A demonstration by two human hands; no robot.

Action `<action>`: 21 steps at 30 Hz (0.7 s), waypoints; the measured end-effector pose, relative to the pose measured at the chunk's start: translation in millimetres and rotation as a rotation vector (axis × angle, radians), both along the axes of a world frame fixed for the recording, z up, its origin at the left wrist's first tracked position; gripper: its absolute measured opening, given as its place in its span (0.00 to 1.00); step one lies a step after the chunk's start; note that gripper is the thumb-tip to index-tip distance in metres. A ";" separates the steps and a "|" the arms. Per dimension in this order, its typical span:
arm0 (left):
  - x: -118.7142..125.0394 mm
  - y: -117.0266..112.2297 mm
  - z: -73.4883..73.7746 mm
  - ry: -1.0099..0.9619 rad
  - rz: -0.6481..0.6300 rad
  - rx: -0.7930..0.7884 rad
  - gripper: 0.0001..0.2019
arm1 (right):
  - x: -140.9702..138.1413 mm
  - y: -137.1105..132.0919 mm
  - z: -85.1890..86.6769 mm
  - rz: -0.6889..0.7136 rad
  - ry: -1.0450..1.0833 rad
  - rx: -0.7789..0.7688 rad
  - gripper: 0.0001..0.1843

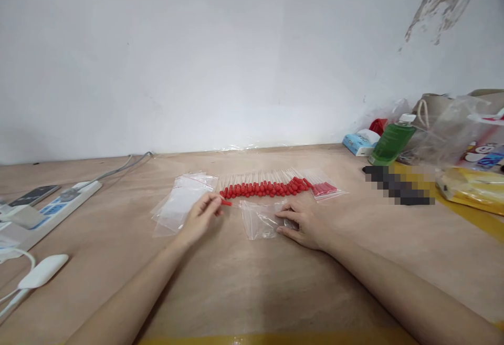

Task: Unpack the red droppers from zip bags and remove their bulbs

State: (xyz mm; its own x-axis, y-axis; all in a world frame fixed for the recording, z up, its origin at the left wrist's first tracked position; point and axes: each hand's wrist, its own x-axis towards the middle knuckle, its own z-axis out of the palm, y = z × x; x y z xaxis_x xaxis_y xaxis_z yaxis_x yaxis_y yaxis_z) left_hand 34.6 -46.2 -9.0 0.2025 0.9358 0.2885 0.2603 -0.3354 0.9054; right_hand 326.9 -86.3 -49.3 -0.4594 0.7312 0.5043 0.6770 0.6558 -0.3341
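Observation:
My left hand is closed, its thumb and fingertips pinching a small red-tipped stick whose red end points right. Most of that stick is hidden or too faint to follow. Just right of it a clear zip bag lies flat on the table. My right hand rests on the bag's right side, thumb and fingers apart. Behind both hands runs a long row of pale sticks with red tips. At the row's right end, a clear bag with red-tipped sticks lies on the table.
Flat clear bags are stacked left of the row. A white power strip with plugs and cables stands at far left, near a white cable device. At right are a green bottle, a blue tissue pack and a yellow package.

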 end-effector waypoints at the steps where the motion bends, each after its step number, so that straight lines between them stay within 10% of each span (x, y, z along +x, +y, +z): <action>1: -8.9 6.9 1.9 -0.114 0.066 0.011 0.12 | 0.0 -0.2 0.2 -0.003 -0.003 0.002 0.17; 6: -30.7 30.5 -6.8 -0.409 0.318 0.154 0.15 | -1.1 -1.4 2.3 0.003 0.004 -0.024 0.16; 21: -2.0 39.7 -30.7 0.439 0.197 0.405 0.18 | -1.8 -2.3 3.4 -0.002 0.003 -0.056 0.17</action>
